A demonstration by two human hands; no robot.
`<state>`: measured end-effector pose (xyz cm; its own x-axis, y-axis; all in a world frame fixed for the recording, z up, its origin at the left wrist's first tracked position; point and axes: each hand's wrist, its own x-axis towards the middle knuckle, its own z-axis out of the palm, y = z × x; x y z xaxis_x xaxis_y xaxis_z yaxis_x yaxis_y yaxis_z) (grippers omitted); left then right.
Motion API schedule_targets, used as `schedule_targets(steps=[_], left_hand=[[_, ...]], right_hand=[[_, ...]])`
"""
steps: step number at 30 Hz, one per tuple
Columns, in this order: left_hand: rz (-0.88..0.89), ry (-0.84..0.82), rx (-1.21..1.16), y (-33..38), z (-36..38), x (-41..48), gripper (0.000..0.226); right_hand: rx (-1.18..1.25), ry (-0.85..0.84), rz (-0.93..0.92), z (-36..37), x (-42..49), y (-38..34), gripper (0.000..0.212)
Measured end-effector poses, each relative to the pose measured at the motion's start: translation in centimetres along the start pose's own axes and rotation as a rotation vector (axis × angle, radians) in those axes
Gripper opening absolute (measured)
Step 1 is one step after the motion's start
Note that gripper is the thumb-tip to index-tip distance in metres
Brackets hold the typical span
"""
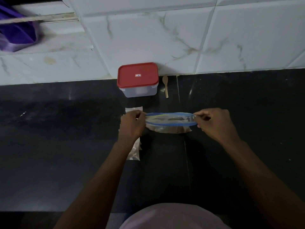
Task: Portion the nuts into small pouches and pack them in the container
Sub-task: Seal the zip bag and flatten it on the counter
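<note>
At the middle of the dark surface [66,146], a clear zip bag [170,128] with a blue seal strip is held between both hands, its mouth spread open. The left hand [132,125] pinches the bag's left end and the right hand [214,125] pinches its right end. Dark contents inside are too dim to identify. Clear small pouches [134,151] lie on the surface beneath the left hand and wrist. Behind them, against the tiled wall [165,38], stands the container [140,91] with its red lid [137,75] on. A wooden spoon [165,86] lies just to its right. A purple cloth [16,33] hangs at upper left.
</note>
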<state>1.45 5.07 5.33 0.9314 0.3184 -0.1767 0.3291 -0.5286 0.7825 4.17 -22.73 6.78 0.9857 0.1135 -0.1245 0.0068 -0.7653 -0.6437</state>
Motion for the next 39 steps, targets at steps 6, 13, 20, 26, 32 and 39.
schedule_targets(steps=[6, 13, 20, 26, 32, 39], left_hand=[[0.385, -0.058, 0.36, 1.8, 0.5, -0.6, 0.053], [0.74, -0.262, 0.398, 5.3, 4.9, 0.4, 0.063], [0.676, -0.316, 0.244, 6.2, 5.3, 1.5, 0.029], [0.602, -0.372, 0.06, 6.7, 3.8, 2.1, 0.011], [0.563, -0.373, -0.068, 6.2, 2.5, 2.8, 0.004], [0.492, -0.371, -0.168, 5.7, 2.6, 3.5, 0.013]], right_hand=[[0.232, 0.04, 0.021, 0.2, -0.2, -0.1, 0.01], [0.625, -0.056, 0.103, 0.7, -0.4, -0.8, 0.02], [0.508, -0.11, 0.001, 1.9, -0.9, 0.5, 0.037], [0.374, -0.171, 0.057, 5.0, -0.7, 2.2, 0.036], [0.381, -0.07, 0.06, 5.7, -1.0, 2.9, 0.022], [0.436, 0.005, 0.058, 5.4, -1.3, 3.8, 0.022]])
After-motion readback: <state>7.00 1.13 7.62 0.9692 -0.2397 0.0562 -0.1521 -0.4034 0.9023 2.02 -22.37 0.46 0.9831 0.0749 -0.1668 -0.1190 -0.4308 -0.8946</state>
